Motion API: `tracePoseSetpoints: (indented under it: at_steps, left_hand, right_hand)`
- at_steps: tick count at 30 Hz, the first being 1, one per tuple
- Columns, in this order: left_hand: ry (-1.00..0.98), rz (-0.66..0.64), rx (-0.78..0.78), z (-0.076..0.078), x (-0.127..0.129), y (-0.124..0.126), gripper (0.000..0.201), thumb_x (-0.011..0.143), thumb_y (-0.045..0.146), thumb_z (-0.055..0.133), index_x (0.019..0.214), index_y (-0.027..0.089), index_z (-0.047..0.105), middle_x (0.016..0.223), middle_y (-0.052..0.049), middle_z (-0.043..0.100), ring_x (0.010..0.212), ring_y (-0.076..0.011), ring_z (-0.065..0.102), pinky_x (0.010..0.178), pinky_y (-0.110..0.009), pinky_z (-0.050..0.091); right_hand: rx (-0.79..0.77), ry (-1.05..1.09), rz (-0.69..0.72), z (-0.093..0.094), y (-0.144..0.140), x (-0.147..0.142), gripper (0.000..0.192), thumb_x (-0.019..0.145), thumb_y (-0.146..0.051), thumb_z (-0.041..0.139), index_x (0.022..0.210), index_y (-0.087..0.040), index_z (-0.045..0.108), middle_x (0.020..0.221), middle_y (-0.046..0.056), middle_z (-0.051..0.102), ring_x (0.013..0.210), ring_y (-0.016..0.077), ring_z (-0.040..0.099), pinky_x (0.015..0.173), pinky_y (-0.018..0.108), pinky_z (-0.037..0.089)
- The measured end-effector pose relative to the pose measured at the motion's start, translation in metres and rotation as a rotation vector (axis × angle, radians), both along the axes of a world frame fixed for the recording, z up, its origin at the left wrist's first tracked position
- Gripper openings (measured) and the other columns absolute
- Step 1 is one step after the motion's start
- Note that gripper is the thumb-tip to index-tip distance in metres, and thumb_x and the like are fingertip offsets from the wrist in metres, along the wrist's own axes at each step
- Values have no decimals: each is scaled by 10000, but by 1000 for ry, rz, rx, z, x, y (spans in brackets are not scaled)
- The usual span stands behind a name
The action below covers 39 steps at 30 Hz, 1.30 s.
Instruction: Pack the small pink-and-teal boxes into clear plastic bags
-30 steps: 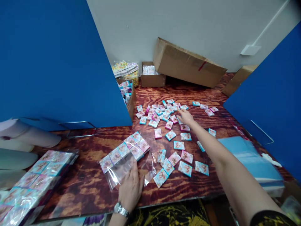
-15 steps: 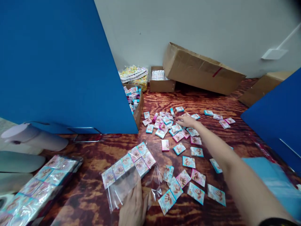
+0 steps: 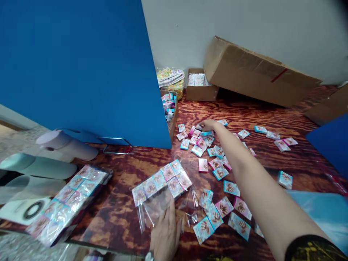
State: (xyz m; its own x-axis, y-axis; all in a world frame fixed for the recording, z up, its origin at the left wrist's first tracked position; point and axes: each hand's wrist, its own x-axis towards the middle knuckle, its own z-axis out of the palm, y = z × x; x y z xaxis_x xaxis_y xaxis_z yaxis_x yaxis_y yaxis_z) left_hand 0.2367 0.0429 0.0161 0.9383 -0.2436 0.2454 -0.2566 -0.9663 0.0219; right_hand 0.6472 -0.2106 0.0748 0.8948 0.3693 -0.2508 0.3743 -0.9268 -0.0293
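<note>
From where I'm watching, my left hand (image 3: 165, 235) lies flat, fingers spread, pinning a clear bag (image 3: 160, 197) holding eight pink-and-teal packets near the table's front edge. My right hand (image 3: 208, 125) reaches into the loose packets (image 3: 214, 163); can't tell if it's gripping one.

A: Camera placement?
B: One head cam, looking forward and down across the counter (image 3: 272, 119). Close: near edge at frame bottom, wall (image 3: 244, 25) up top.
A: Overlap?
B: None, single view.
</note>
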Motion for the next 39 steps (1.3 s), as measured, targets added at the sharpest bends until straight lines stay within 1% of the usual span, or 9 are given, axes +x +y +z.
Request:
tracePoseSetpoints:
  at_steps: [6, 10, 13, 16, 20, 23, 26, 35, 39]
  left_hand:
    - [25, 9, 9, 4, 1, -3, 742, 947, 333, 406, 1507, 80, -12, 1206, -155, 637, 973, -232, 635, 767, -292, 542]
    - [65, 11, -1, 7, 3, -4, 722, 950, 367, 402, 1503, 67, 49, 1211, -167, 631, 953, -235, 641, 739, -288, 538]
    - [105, 16, -7, 8, 4, -4, 702, 953, 387, 396, 1495, 51, 102, 1242, -183, 609, 1020, -254, 623, 767, -300, 533]
    - [136, 3, -33, 7, 5, -5, 694, 957, 398, 375, 1492, 41, 116, 1297, -198, 568, 1094, -269, 589, 796, -315, 526]
    - [171, -20, -39, 8, 6, -6, 678, 953, 403, 361, 1486, 37, 154, 1311, -197, 557, 1083, -283, 580, 800, -340, 523]
    - [184, -18, -30, 10, 5, -7, 669, 956, 403, 344, 1483, 33, 163, 1325, -193, 545, 1101, -283, 561, 793, -335, 524]
    - [190, -12, -22, 10, 5, -8, 667, 957, 392, 335, 1488, 36, 144, 1338, -197, 530, 1116, -276, 548, 810, -330, 519]
    - [184, -2, -17, 11, 3, -9, 680, 954, 385, 342, 1482, 14, 126, 1384, -226, 473, 1145, -286, 532, 848, -346, 504]
    - [179, -16, -37, 10, 3, -7, 687, 957, 390, 325, 1491, 29, 90, 1380, -217, 480, 1199, -286, 496, 862, -341, 499]
  right_hand:
    - [-88, -36, -144, -2, -8, -22, 372, 868, -356, 551, 1169, -155, 642, 1133, 160, 662, 1019, 287, 620, 860, 387, 462]
    - [-16, -140, -155, 15, -14, -53, 459, 943, -356, 408, 1368, -198, 477, 1213, 144, 612, 1084, 295, 578, 893, 410, 436]
    - [153, -232, 10, 33, -34, -106, 463, 938, -297, 396, 1377, -164, 459, 1327, 127, 522, 1175, 270, 501, 970, 372, 381]
    - [282, -144, 175, 40, -58, -190, 520, 927, -247, 397, 1439, -160, 362, 1317, 107, 519, 1160, 242, 487, 988, 356, 364]
    - [391, 13, 242, 23, -78, -301, 548, 964, -382, 379, 1484, -248, 270, 1154, 93, 573, 1018, 228, 537, 897, 365, 441]
    - [415, 1, 283, 5, -83, -347, 504, 978, -387, 332, 1464, -252, 323, 1163, 110, 542, 1064, 235, 513, 934, 399, 435]
    - [379, -17, 292, -5, -84, -373, 506, 968, -391, 357, 1457, -264, 340, 1186, 117, 523, 1085, 242, 505, 946, 410, 437]
    - [108, -186, 19, -50, -78, -440, 454, 904, -323, 480, 1358, -328, 485, 1134, 139, 567, 988, 300, 546, 820, 446, 502]
    - [201, -164, -4, -42, -75, -440, 445, 918, -296, 441, 1357, -353, 481, 1209, 122, 546, 1040, 286, 553, 861, 431, 495]
